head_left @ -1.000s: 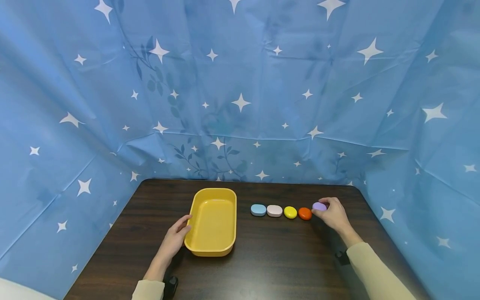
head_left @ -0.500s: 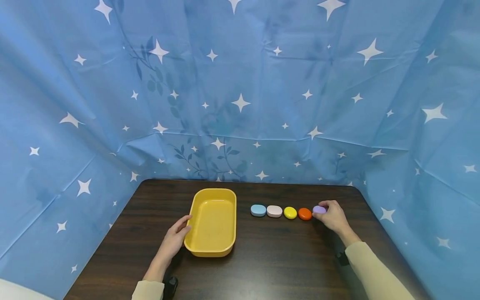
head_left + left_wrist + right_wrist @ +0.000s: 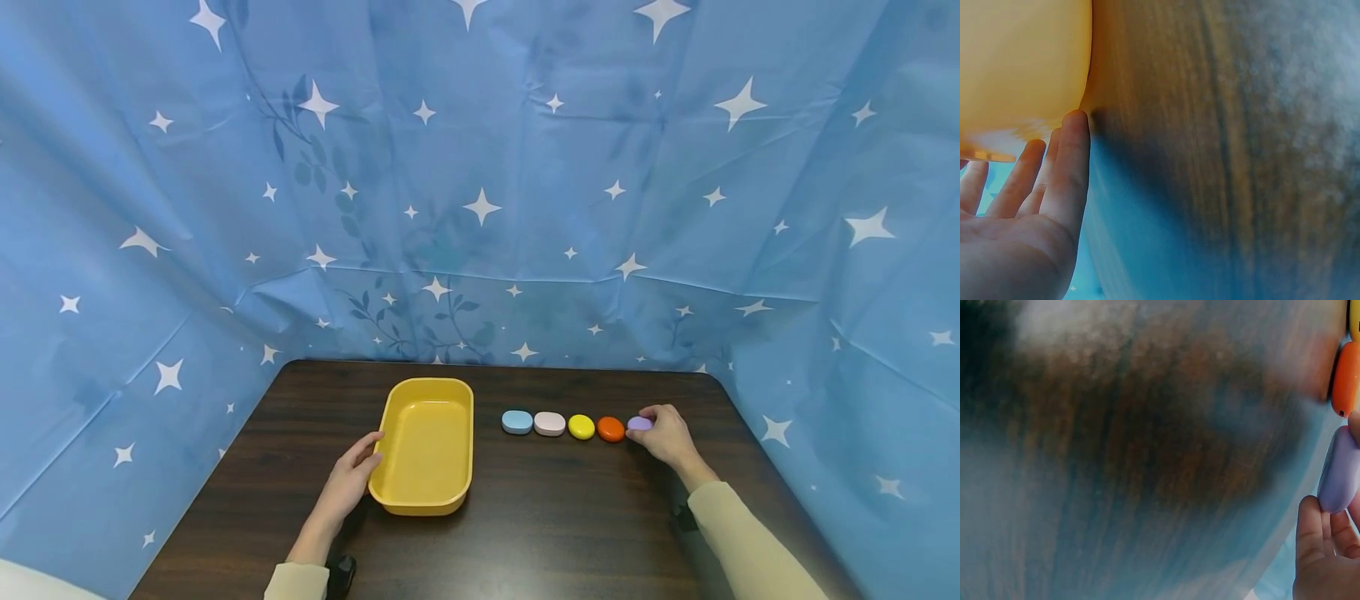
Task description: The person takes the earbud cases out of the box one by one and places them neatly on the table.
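Left hand [image 3: 347,482] rests with straight fingers against the near left wall of the yellow tray [image 3: 427,442]. Right hand [image 3: 670,435] pinches the purple pebble [image 3: 639,423] at the right end of a row: blue pebble [image 3: 517,422], pink pebble [image 3: 549,423], yellow pebble [image 3: 581,427], orange pebble [image 3: 611,429]. All on the dark table [image 3: 540,517].

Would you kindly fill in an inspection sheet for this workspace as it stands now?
Surface: dark wood-grain table.
Job's things: purple case at the right end of a row with the orange case, yellow case, pink case and blue case; yellow tray to their left, nothing in it.
Clutter: nothing seen.
Hands: right hand pinches the purple case, which sits at table level beside the orange one; left hand rests straight fingers against the tray's near left wall.
Cables: nothing seen; a dark wrist device shows at the left cuff.
Surroundings: blue star-print sheet behind and on both sides.
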`<state>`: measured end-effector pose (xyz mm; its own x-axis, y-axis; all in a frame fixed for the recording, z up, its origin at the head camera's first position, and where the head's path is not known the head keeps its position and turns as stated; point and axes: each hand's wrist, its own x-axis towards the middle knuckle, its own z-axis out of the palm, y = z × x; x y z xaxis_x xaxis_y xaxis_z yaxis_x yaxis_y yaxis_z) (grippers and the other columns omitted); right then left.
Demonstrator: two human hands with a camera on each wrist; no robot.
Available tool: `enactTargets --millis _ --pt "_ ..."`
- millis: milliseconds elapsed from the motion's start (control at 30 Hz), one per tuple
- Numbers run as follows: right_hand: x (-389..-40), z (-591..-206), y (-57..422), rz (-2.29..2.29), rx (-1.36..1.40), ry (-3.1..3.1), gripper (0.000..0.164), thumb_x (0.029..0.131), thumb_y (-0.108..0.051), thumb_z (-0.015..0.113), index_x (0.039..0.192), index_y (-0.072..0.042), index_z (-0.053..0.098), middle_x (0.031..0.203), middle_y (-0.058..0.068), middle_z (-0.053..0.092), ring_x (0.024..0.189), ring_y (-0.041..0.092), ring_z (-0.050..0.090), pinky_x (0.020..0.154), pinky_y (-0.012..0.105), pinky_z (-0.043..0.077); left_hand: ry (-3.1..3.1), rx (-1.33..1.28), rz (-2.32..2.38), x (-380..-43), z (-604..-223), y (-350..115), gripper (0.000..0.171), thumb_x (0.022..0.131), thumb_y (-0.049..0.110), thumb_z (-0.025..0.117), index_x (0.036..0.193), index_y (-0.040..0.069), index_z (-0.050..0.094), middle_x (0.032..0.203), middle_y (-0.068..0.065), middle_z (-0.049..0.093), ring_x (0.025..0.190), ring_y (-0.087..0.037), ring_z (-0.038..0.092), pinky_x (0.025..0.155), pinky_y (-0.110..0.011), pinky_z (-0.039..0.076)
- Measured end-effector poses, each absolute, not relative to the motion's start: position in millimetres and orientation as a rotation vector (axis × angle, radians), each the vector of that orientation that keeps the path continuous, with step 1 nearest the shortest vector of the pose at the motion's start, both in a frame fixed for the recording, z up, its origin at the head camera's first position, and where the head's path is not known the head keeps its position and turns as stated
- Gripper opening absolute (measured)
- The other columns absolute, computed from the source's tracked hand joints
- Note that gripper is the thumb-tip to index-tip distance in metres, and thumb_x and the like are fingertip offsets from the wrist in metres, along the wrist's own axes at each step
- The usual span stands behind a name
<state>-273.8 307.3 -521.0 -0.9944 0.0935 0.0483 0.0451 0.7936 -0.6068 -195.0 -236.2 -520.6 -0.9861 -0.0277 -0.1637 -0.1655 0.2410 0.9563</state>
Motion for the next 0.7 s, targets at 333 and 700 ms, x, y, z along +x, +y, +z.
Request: enactTargets --millis 333,700 --pt "-273.8 -525.6 310.6 0.979 -0.115 -2.931 0.050 0.085 -0.018 0.079 0.117 0.015 0.059 0.122 0.037 0.049 0.103 0.046 0.050 0.095 0.061 0.044 2.400 -0.185 1.835 -196.4 -523.0 -236.9 0.047 0.107 0.023 0.052 0.153 0.013 0.045 0.148 -0.023 0.049 0.118 -0.030 0.061 0.087 -0.043 0.056" --pt "-273.8 -528.6 315.1 1.001 -0.098 -2.920 0.052 0.084 -0.020 0.080 0.118 0.015 0.060 0.121 0.037 0.051 0.103 0.046 0.051 0.095 0.061 0.044 2.406 -0.198 1.829 -195.9 -522.6 -236.4 0.046 0.107 0.025 0.052 0.151 0.016 0.047 0.148 -0.022 0.049 0.122 -0.033 0.058 0.094 -0.046 0.054"
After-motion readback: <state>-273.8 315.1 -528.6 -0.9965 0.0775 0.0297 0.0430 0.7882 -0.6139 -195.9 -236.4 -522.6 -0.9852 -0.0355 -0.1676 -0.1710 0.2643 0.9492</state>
